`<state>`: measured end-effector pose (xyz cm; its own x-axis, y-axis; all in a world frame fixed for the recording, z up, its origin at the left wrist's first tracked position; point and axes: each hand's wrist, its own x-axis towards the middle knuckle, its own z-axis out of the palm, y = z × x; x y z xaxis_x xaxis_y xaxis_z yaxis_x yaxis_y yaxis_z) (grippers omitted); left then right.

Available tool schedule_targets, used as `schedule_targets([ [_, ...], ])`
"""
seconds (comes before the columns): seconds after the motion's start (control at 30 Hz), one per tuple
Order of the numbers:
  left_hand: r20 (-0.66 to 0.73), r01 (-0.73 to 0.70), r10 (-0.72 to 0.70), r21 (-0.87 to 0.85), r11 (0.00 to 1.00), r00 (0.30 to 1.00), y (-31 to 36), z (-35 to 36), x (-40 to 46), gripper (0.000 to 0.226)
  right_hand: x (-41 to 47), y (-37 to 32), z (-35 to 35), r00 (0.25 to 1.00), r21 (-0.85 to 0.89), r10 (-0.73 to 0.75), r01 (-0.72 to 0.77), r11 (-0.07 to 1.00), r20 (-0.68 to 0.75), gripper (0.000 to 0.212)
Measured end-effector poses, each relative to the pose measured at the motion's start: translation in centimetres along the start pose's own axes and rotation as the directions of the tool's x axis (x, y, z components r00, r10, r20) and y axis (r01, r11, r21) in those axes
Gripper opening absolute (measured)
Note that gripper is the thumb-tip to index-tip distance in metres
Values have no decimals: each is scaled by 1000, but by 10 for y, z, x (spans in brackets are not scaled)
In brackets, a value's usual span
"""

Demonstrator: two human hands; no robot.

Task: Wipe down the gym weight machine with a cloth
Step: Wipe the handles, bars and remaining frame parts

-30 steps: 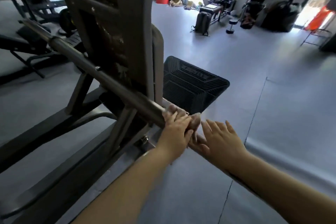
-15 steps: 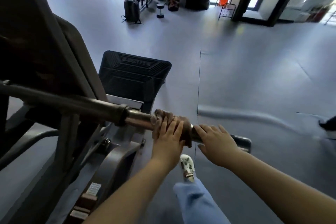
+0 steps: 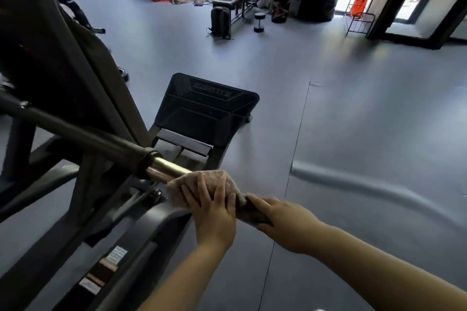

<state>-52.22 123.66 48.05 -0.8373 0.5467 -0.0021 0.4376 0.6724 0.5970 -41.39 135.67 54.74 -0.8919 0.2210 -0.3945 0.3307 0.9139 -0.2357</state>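
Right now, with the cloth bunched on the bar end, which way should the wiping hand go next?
Probably slide the left hand and the crumpled brownish cloth up the shiny round metal bar toward the dark collar. That bare stretch lies just beyond the cloth, while the right hand grips the bar's near end and steadies it.

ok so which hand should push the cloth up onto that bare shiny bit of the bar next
Probably the left. The left hand already presses the cloth over the bar, right beside the bare shiny section. The right hand grips the bar's end, farther from that section, and looks better placed to steady.
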Motion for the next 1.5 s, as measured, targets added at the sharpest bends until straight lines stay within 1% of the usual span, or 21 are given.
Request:
schedule_targets([
  [0.07,-137,70,-78,-62,996,988,12,8,4,45,2,18,-3,992,64,-110,106,992,57,63],
  [0.13,-274,129,-144,-71,989,951,23,15,8,38,1,39,-5,968,140,-233,219,966,93,63],
  [0.17,-296,186,-201,-79,979,934,31,20,8,36,-2,50,-7,950,168,-294,275,946,100,62],
  [0.23,-314,313,-329,-103,944,891,51,33,0,39,-16,73,-14,908,207,-404,376,903,113,61],
  [0.3,-339,366,-384,-120,923,859,79,51,-16,41,-32,94,-17,867,218,-483,451,865,123,58],
  [0.37,-346,400,-434,-167,901,832,109,71,-33,39,-42,114,-16,834,198,-532,502,842,147,58],
  [0.43,-365,401,-450,-206,893,815,134,91,-52,35,-45,132,-13,811,187,-565,538,822,154,58],
  [0.5,-345,409,-459,-210,888,819,155,107,-73,34,-44,147,-13,819,209,-555,522,827,150,55],
  [0.57,-320,424,-444,-135,896,837,170,120,-90,33,-43,158,-15,846,203,-511,479,854,152,49],
  [0.63,-285,437,-425,-25,899,859,181,122,-97,30,-37,164,-20,843,152,-518,498,854,145,42],
  [0.73,-153,495,-474,164,853,867,191,103,-87,36,-22,162,-29,836,92,-536,528,844,120,39],
  [0.77,-118,499,-485,223,838,867,189,96,-79,42,-15,159,-31,830,91,-547,540,837,109,41],
  [0.83,-94,533,-527,240,811,844,184,81,-61,51,0,151,-36,806,88,-584,577,812,94,45],
  [0.93,-122,585,-575,270,765,809,158,62,-29,47,30,134,-44,762,30,-638,639,769,108,46],
  [1.07,-230,664,-624,202,720,747,118,39,11,46,82,104,-62,699,-76,-698,713,697,157,43],
  [1.13,-257,698,-652,172,695,713,102,32,27,48,106,88,-76,656,-122,-727,753,646,201,43],
  [1.2,-273,737,-693,109,666,667,89,26,39,54,125,73,-88,626,-160,-746,780,605,230,44],
  [1.33,-318,773,-713,119,624,625,74,9,61,59,156,45,-99,573,-177,-785,819,545,234,43],
  [1.43,-343,792,-748,-20,610,568,76,-3,70,56,174,28,-99,534,-168,-812,846,507,236,42],
  [1.47,-377,782,-727,-13,623,573,74,-2,71,58,180,23,-99,515,-169,-824,857,487,236,43],
  [1.5,-424,770,-685,50,636,592,73,0,71,62,185,19,-98,496,-168,-835,868,468,237,44],
])
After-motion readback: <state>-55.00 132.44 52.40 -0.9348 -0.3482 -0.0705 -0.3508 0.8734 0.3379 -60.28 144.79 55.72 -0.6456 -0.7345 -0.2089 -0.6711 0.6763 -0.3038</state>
